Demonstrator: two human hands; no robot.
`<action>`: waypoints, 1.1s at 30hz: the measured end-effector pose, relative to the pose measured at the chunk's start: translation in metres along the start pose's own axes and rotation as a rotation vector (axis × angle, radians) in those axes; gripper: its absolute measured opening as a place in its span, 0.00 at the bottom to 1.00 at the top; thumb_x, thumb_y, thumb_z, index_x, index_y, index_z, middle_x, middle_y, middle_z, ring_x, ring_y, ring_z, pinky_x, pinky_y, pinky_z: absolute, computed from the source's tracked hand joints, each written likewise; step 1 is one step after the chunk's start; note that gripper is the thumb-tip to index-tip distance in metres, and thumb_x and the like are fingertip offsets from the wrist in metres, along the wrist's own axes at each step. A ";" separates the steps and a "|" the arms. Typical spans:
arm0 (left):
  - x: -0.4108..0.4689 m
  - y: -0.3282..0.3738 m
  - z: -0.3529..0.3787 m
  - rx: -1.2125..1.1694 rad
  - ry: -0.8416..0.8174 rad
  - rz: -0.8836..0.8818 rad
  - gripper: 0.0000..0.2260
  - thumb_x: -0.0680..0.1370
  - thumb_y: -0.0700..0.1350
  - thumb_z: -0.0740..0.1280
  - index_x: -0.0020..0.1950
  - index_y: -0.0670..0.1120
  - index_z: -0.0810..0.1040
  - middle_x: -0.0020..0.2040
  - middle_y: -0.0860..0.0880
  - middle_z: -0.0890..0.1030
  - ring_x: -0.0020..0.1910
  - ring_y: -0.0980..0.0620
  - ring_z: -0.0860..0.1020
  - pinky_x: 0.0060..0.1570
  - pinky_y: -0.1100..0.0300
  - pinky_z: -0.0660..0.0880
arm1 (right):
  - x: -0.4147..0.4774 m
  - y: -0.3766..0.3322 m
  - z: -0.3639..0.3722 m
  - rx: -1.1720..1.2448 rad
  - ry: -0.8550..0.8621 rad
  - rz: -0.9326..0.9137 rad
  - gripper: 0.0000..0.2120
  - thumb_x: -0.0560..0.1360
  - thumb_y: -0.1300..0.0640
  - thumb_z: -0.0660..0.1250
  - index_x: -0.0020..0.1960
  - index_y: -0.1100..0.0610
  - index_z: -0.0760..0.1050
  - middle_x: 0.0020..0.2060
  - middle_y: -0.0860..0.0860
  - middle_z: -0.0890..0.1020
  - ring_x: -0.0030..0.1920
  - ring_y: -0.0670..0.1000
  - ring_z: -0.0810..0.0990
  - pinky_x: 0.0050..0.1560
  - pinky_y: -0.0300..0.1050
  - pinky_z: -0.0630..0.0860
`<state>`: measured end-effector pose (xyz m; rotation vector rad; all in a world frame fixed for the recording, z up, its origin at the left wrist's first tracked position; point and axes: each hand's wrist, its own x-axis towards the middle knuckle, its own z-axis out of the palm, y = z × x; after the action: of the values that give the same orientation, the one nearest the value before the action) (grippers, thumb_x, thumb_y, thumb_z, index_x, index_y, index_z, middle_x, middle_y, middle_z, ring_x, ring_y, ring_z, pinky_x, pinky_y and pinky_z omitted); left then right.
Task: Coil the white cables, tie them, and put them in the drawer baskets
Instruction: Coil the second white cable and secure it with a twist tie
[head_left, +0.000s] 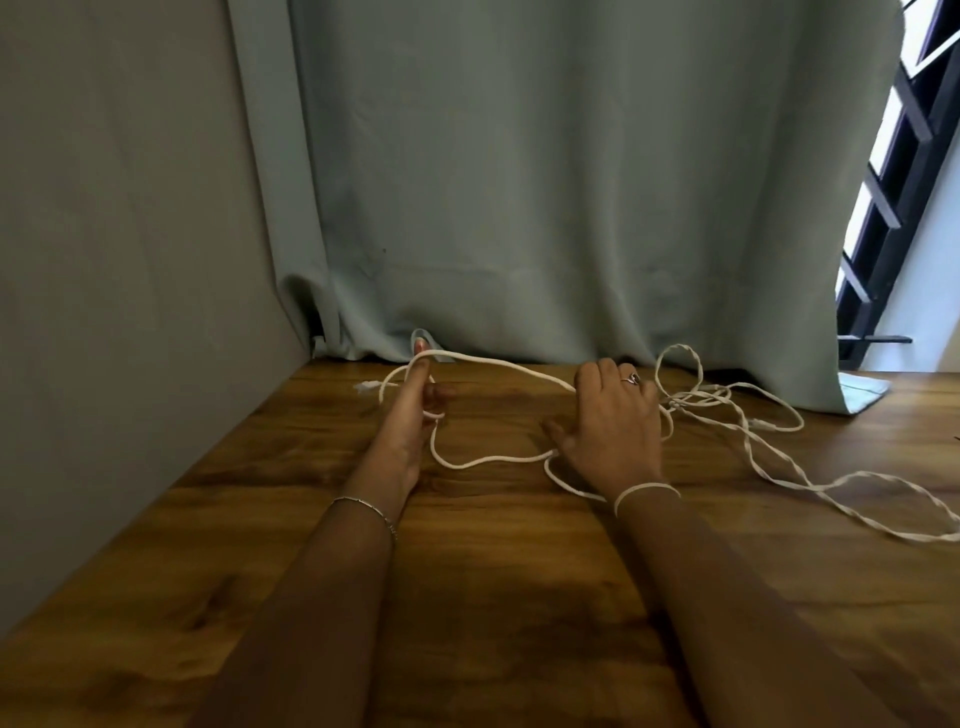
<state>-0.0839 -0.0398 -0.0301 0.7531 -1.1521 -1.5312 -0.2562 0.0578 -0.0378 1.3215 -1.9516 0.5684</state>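
A long white cable (498, 366) lies in loose loops on the wooden table (493, 597). My left hand (415, 415) pinches it near its plug end (366, 386), with one strand running over the raised thumb. From there the strand stretches right to my right hand (615, 426), which grips the cable in its fingers. A lower loop (483, 461) sags between both hands. More cable (769, 447) lies tangled to the right of my right hand and trails off toward the right edge. No drawer basket is in view.
A grey-blue curtain (545, 208) hangs along the table's far edge, its hem resting on the wood. A grey wall (130, 260) closes off the left side. A window with black bars (893, 182) shows at the far right.
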 end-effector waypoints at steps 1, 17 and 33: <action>-0.002 0.001 0.000 -0.003 -0.020 -0.013 0.21 0.77 0.64 0.61 0.39 0.47 0.78 0.40 0.45 0.81 0.48 0.48 0.80 0.55 0.53 0.75 | 0.000 -0.001 0.000 -0.015 -0.029 -0.003 0.23 0.67 0.43 0.74 0.53 0.53 0.69 0.52 0.52 0.74 0.54 0.54 0.72 0.53 0.49 0.68; -0.020 0.013 0.007 -0.274 -0.164 -0.222 0.25 0.79 0.63 0.56 0.35 0.43 0.72 0.31 0.46 0.74 0.27 0.50 0.78 0.27 0.57 0.78 | -0.003 -0.004 0.007 -0.023 -0.113 -0.043 0.33 0.70 0.43 0.69 0.69 0.52 0.61 0.63 0.54 0.68 0.62 0.56 0.68 0.59 0.50 0.67; -0.024 0.015 0.007 -0.489 -0.341 -0.082 0.12 0.80 0.34 0.58 0.61 0.36 0.75 0.58 0.41 0.82 0.57 0.47 0.81 0.57 0.58 0.78 | -0.004 -0.004 0.007 0.037 -0.155 0.095 0.34 0.73 0.44 0.65 0.74 0.54 0.58 0.69 0.56 0.66 0.69 0.57 0.63 0.67 0.58 0.59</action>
<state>-0.0789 -0.0153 -0.0160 0.2155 -0.9310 -1.9626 -0.2541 0.0534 -0.0455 1.3353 -2.1487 0.5650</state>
